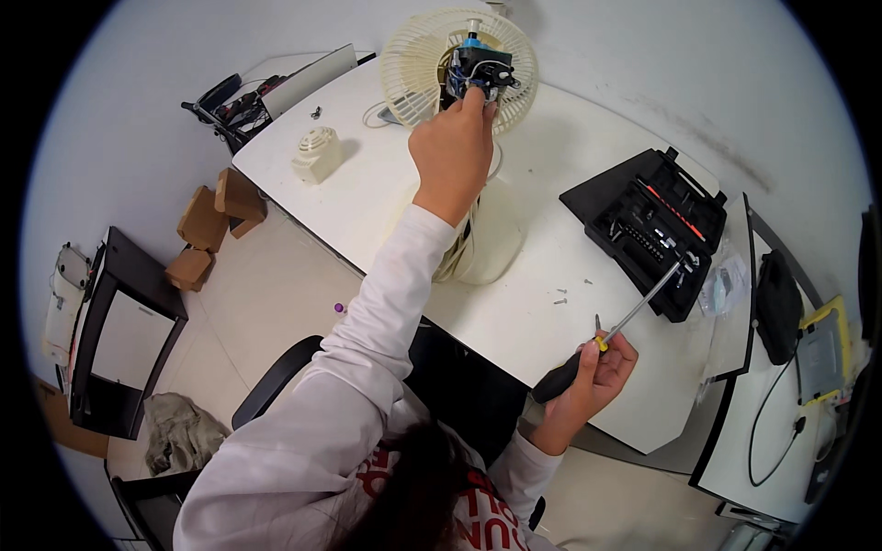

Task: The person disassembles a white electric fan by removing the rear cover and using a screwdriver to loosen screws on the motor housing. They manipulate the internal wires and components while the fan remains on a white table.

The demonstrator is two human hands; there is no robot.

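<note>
My left hand [457, 142] reaches to the exposed motor unit [485, 69] of an electric fan, its fingers closed on the unit's near lower edge. Wires and a blue part show on the motor, and the cream wire grille [409, 73] spreads behind it. Below the wrist is the fan's cream base [491, 248], partly covered by my sleeve. Near the table's front edge, my right hand [606, 372] grips a screwdriver [558, 378] with a black handle and yellow collar. Its long shaft slants up to the right, toward an open tool case [634, 243].
A cream plastic housing [319, 154] stands on the white table [542, 340], left of the fan. Loose screws [561, 300] lie between fan and case. A clear plastic bag [726, 286] sits at the right. Cardboard boxes [204, 220] are on the floor, left; a chair [276, 381] stands close by.
</note>
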